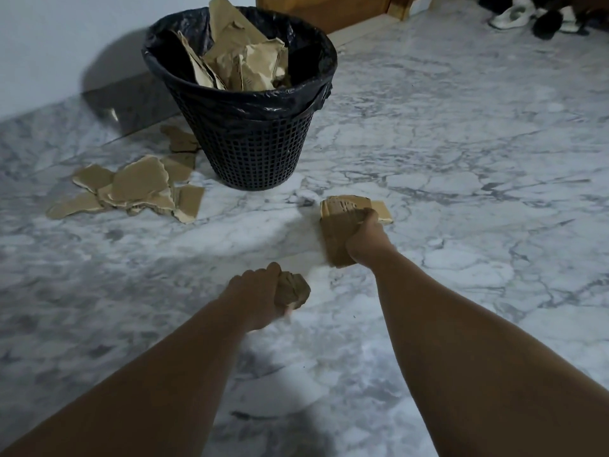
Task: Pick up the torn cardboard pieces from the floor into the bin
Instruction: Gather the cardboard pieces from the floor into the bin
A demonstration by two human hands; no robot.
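Brown cardboard filled both hands. The right hand (364, 237) was closed around a stack of cardboard pieces (339, 225), holding it above the marble floor (461, 159) in front of the bin (253, 136) and a little to its right. The stack stood on edge in the grip, its top end showing ridged layers and some dark print, its lower end blurred. Whether the bottom of the stack touched the floor could not be told.

The left hand (253, 298) sat nearer the camera and lower in the view, its fingers curled shut on a crumpled cardboard lump (293, 291) that stuck out past the knuckles on the right. Both bare forearms reached in from the bottom edge.

The bin was a black mesh basket lined with a black plastic bag (230, 100) folded over its rim. It stood upright near the pale wall (66, 34), and torn cardboard (244, 61) stuck up out of it, 1 tall piece rising above the rim at the back.

To the left of the bin, a loose pile of torn pieces (138, 189) lay flat on the floor, overlapping one another, with a smaller scrap (179, 138) just beside the base of the bin. A wooden frame (329, 11) stood behind the bin, and some shoes (510, 14) lay in the far right corner, too blurred to count.
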